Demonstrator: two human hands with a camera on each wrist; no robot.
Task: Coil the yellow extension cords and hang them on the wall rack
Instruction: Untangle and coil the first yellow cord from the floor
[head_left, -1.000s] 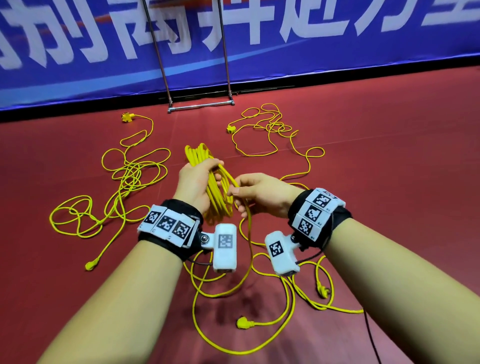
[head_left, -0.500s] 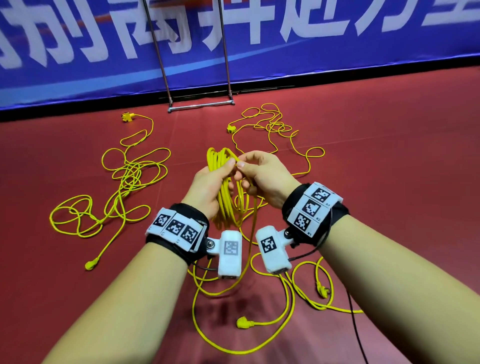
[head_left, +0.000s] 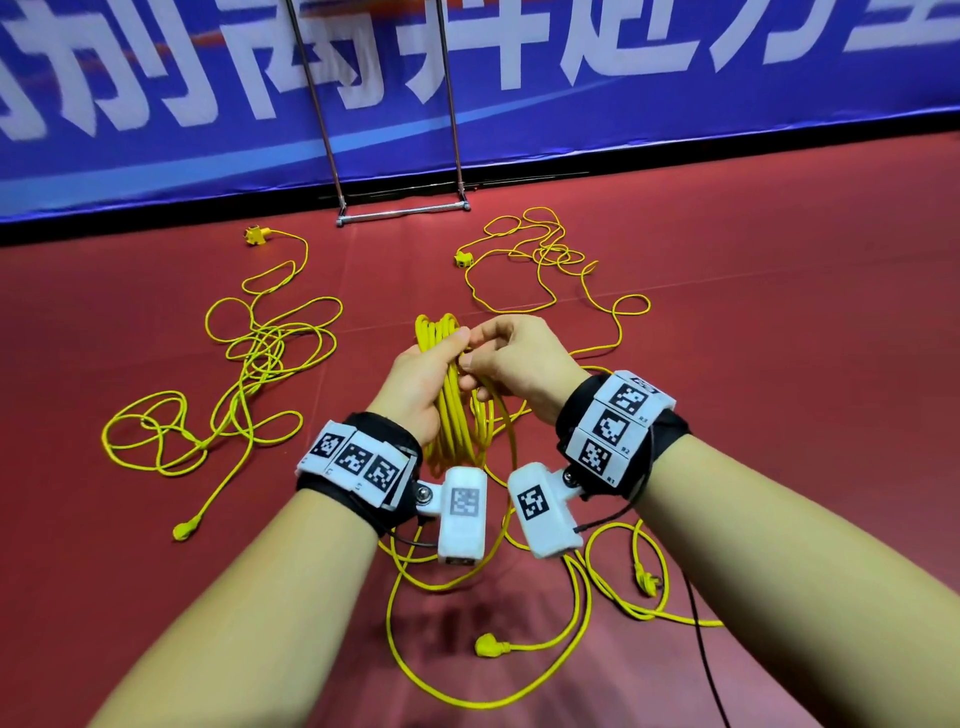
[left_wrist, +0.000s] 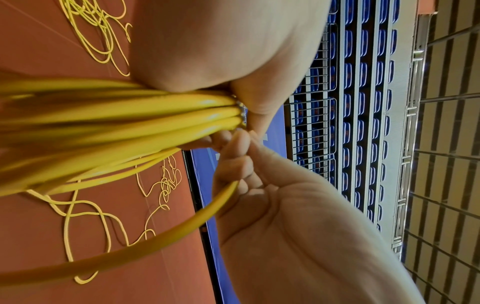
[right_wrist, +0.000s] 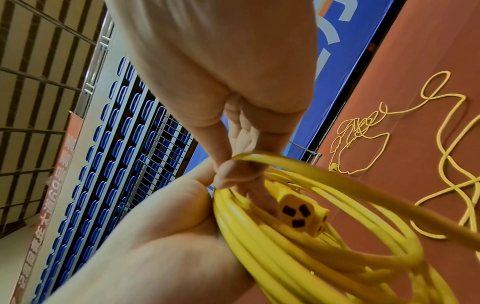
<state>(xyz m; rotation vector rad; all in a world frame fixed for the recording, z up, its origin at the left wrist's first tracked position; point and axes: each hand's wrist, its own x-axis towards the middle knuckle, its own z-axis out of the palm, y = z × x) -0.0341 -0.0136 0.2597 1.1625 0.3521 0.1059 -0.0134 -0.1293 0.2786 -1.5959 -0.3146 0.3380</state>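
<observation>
My left hand (head_left: 421, 379) grips a bundle of yellow cord loops, the coil (head_left: 457, 415), held upright in front of me. My right hand (head_left: 519, 358) meets it at the top and pinches a strand of the same cord (left_wrist: 182, 224) against the bundle. The coil's socket end (right_wrist: 301, 216) hangs among the loops just below my fingers. The cord's loose tail runs down to the floor and ends in a plug (head_left: 488, 646). The wire grid rack (right_wrist: 161, 156) stands on the wall behind the banner.
Two more yellow cords lie tangled on the red floor, one at the left (head_left: 249, 374) and one at the far right (head_left: 540, 260). A metal frame's foot bar (head_left: 402, 213) rests by the blue banner (head_left: 519, 104). A thin black cable (head_left: 706, 665) trails at my right.
My right hand has moved up and left with a strand to meet the left hand at the top of the coil. Both hands have shifted slightly right.
</observation>
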